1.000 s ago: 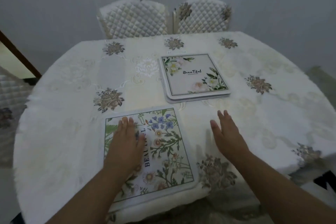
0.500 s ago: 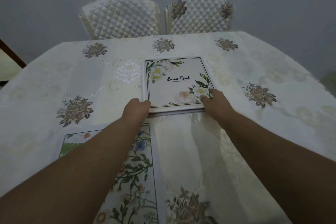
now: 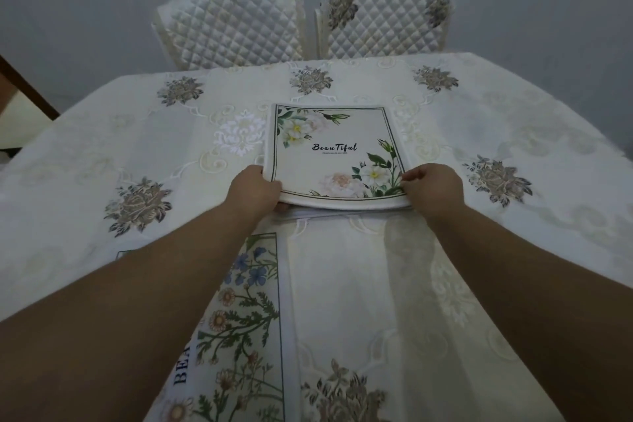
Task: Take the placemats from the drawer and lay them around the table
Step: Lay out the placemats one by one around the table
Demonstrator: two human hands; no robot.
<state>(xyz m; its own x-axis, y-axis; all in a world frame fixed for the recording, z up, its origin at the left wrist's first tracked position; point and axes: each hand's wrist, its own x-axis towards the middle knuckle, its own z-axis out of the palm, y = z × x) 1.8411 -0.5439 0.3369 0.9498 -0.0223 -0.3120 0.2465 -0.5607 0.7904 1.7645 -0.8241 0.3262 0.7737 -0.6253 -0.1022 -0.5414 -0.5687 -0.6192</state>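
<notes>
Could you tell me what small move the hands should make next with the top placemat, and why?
Probably lift the top placemat clear of the stack: the left hand and right hand already grip its near corners, raising its edge.

cloth-covered table (image 3: 513, 182), placemat stack (image 3: 334, 151) mid-table, wildflower placemat (image 3: 246, 336) at near edge

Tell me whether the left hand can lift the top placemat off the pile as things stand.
Probably yes: the left hand already grips the near left corner of the top placemat, the right hand pinches the near right corner, and nothing lies on it.
</notes>
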